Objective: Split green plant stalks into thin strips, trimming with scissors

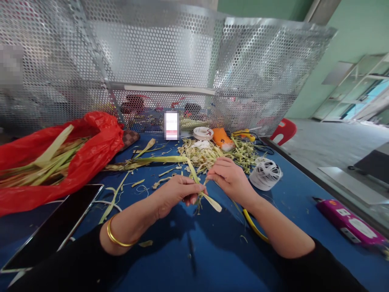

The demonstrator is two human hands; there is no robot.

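Note:
My left hand (178, 190), with a gold bangle on its wrist, pinches a knotted pale green leaf strip (212, 202) above the blue table (194, 263). One end of the strip points up and away, and a broad pale end sticks out to the lower right. Frayed bits hang beneath the fingers. Close beside it, my right hand (229, 176) is closed with thumb and forefinger on a thin end of the same leaf strip. Its other fingers are curled, and the palm side is hidden. Behind both hands lies a heap of cut leaf scraps (194, 156).
A red plastic bag (73, 170) of long leaves and a tablet (54, 227) are at left. At right are a white slotted container (265, 176), a yellow-handled tool (253, 227) and a purple box (349, 223). A tape roll (203, 133) and orange packet (222, 138) stand before the perforated metal screen (158, 52).

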